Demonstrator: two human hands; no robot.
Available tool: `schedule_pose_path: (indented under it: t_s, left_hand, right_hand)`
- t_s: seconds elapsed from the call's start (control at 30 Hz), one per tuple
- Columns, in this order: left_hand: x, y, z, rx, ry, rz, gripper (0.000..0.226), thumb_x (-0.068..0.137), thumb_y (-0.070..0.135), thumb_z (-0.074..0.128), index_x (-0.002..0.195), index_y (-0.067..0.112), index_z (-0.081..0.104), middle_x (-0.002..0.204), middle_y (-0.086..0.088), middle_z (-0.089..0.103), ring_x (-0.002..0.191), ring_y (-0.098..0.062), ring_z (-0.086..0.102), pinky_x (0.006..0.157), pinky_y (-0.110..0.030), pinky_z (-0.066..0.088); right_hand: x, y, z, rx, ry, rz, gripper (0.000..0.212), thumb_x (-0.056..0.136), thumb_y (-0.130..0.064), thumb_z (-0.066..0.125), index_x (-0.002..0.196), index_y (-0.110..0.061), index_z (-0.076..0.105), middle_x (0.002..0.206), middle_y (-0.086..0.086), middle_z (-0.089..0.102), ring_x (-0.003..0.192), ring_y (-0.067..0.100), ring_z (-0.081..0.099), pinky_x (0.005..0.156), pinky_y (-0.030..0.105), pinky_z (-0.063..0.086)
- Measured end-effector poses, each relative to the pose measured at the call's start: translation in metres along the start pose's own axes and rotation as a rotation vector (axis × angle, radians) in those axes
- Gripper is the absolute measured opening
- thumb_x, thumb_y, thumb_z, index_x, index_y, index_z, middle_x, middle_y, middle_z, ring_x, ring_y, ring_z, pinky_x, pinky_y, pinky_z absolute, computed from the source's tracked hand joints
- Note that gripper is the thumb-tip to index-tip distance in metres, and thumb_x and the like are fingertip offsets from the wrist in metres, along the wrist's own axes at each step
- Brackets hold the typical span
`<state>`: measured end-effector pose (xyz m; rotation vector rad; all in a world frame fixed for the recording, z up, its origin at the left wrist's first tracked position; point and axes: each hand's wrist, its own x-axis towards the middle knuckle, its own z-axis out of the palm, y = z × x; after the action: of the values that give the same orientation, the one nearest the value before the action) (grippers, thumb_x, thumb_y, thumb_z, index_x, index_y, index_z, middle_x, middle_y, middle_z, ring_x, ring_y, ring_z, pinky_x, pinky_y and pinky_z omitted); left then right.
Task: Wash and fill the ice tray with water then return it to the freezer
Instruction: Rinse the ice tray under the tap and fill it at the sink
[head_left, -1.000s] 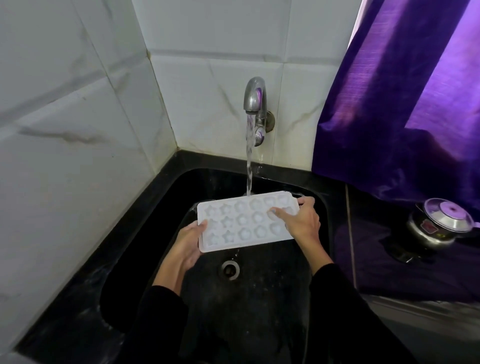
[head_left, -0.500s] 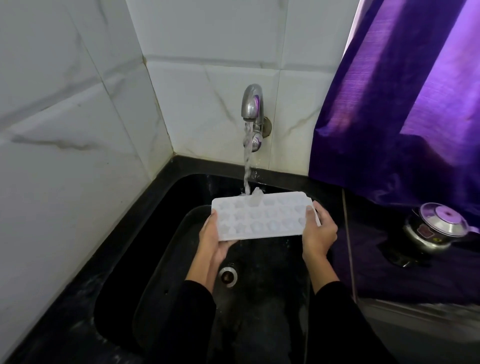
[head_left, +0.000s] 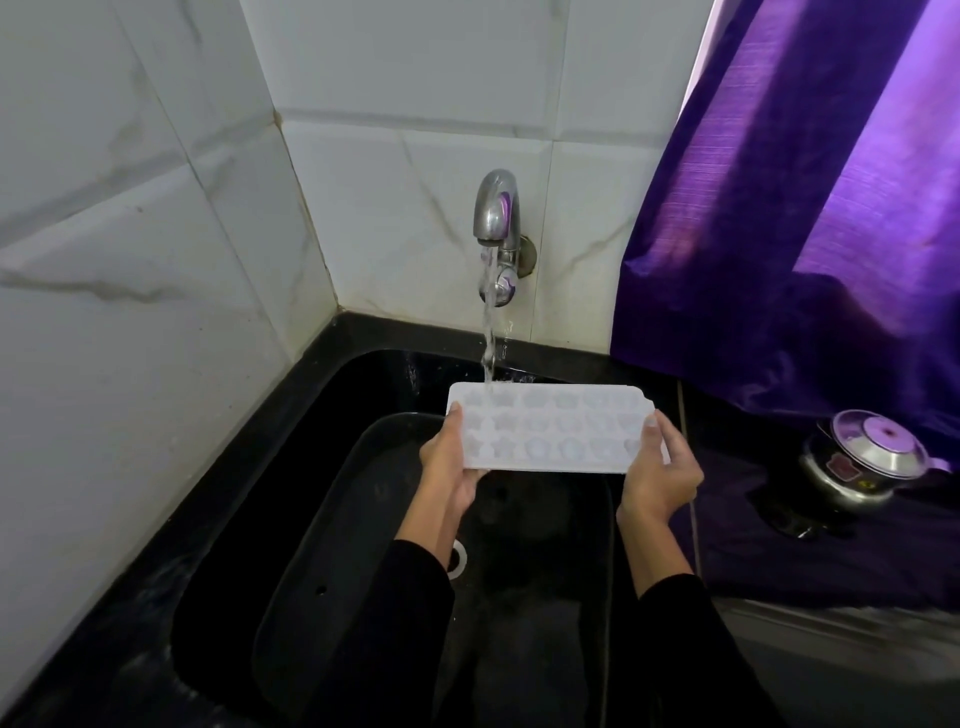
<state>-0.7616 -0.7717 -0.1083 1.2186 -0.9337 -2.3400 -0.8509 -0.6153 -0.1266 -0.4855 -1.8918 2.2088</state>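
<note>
Fingers (head_left: 655, 427) of both hands are curled round the short ends of a white ice tray (head_left: 550, 434), the left hand (head_left: 448, 457) gripping the left end with its thumb on the rim, the right hand (head_left: 658, 470) gripping the right end the same way. From the largest thing to the smallest: white marble-look wall tiles (head_left: 156, 260) fill the left and back of the view, and a purple curtain (head_left: 810, 208) hangs at the right. Below them a black sink (head_left: 291, 467) is set into a dark desk (head_left: 779, 551). On that desk, well to the right, stands a steel pot with a lid (head_left: 865, 460). The tray is held in the air above the sink basin, roughly level, cavities facing up; they are star and flower shapes. A steel tap (head_left: 496, 213) on the back wall is running, and its stream of water (head_left: 488, 332) lands on the tray's far left corner. Judging by this, the task is in its early-to-middle stretch: the tray is being rinsed or filled under the tap. Some cavities look glossy, but whether any is full cannot be told. What seems left is finishing the fill, shutting off the tap, and carrying the tray level to the freezer, which is not in view.
</note>
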Motion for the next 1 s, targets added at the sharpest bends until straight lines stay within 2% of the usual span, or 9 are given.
schedule_pose_path:
  t_s: [0.17, 0.3, 0.37, 0.47, 0.57, 0.77, 0.9, 1.0]
  left_hand:
    - [0.001, 0.007, -0.009, 0.085, 0.041, 0.011, 0.026, 0.092, 0.034, 0.059, 0.098, 0.008, 0.061, 0.095, -0.012, 0.069, 0.087, -0.029, 0.067, 0.07, -0.047, 0.056]
    - [-0.002, 0.014, -0.019, 0.124, 0.063, 0.011, 0.026, 0.092, 0.038, 0.058, 0.095, 0.013, 0.059, 0.094, -0.011, 0.068, 0.086, -0.028, 0.066, 0.076, -0.051, 0.056]
    - [-0.004, 0.017, -0.025, 0.135, 0.08, 0.021, 0.026, 0.092, 0.039, 0.056, 0.094, 0.013, 0.058, 0.092, -0.011, 0.068, 0.085, -0.028, 0.066, 0.074, -0.05, 0.057]
    - [-0.007, 0.021, -0.035, 0.14, 0.139, 0.051, 0.028, 0.094, 0.038, 0.054, 0.101, 0.011, 0.058, 0.09, -0.01, 0.068, 0.081, -0.026, 0.067, 0.064, -0.045, 0.057]
    - [-0.009, 0.026, -0.047, 0.148, 0.213, 0.099, 0.03, 0.094, 0.037, 0.053, 0.11, 0.012, 0.056, 0.091, -0.008, 0.068, 0.08, -0.024, 0.067, 0.06, -0.042, 0.056]
    - [-0.016, 0.036, -0.068, 0.117, 0.309, 0.188, 0.028, 0.094, 0.039, 0.052, 0.107, 0.014, 0.057, 0.093, -0.006, 0.067, 0.078, -0.021, 0.067, 0.066, -0.042, 0.056]
    - [-0.019, 0.044, -0.082, 0.082, 0.354, 0.213, 0.032, 0.095, 0.043, 0.05, 0.106, 0.014, 0.058, 0.09, -0.005, 0.067, 0.08, -0.023, 0.066, 0.07, -0.045, 0.057]
    - [-0.02, 0.05, -0.089, 0.047, 0.385, 0.229, 0.037, 0.095, 0.045, 0.046, 0.11, 0.013, 0.057, 0.096, -0.007, 0.067, 0.083, -0.024, 0.066, 0.075, -0.049, 0.056]
  right_hand:
    - [-0.007, 0.003, 0.006, 0.011, -0.026, 0.009, 0.025, 0.091, -0.02, 0.067, 0.113, -0.01, 0.071, 0.107, -0.003, 0.071, 0.107, 0.01, 0.065, 0.098, 0.028, 0.051]
    - [-0.013, 0.005, 0.012, 0.012, -0.051, 0.034, 0.024, 0.088, -0.017, 0.07, 0.11, -0.01, 0.073, 0.106, -0.001, 0.071, 0.107, 0.012, 0.065, 0.095, 0.022, 0.049]
    - [-0.016, 0.006, 0.015, 0.019, -0.074, 0.061, 0.024, 0.086, -0.016, 0.072, 0.109, -0.011, 0.073, 0.106, -0.002, 0.071, 0.106, 0.01, 0.064, 0.09, 0.016, 0.047]
    - [-0.024, 0.008, 0.023, 0.014, -0.111, 0.084, 0.024, 0.085, -0.016, 0.073, 0.109, -0.012, 0.073, 0.105, -0.005, 0.071, 0.102, 0.007, 0.064, 0.077, 0.006, 0.043]
    - [-0.034, 0.009, 0.031, 0.0, -0.161, 0.084, 0.025, 0.086, -0.017, 0.072, 0.11, -0.012, 0.073, 0.103, -0.007, 0.07, 0.1, 0.005, 0.063, 0.076, 0.004, 0.042]
    - [-0.054, 0.013, 0.046, -0.025, -0.257, 0.055, 0.026, 0.087, -0.016, 0.071, 0.112, -0.011, 0.072, 0.102, -0.009, 0.069, 0.091, -0.003, 0.061, 0.069, -0.003, 0.043]
    - [-0.066, 0.013, 0.057, -0.044, -0.325, 0.031, 0.025, 0.087, -0.015, 0.071, 0.111, -0.012, 0.072, 0.1, -0.011, 0.068, 0.089, -0.009, 0.059, 0.071, -0.002, 0.045]
    - [-0.074, 0.009, 0.066, -0.064, -0.361, -0.008, 0.024, 0.087, -0.015, 0.07, 0.111, -0.011, 0.072, 0.104, -0.006, 0.07, 0.093, -0.002, 0.062, 0.077, 0.004, 0.048]
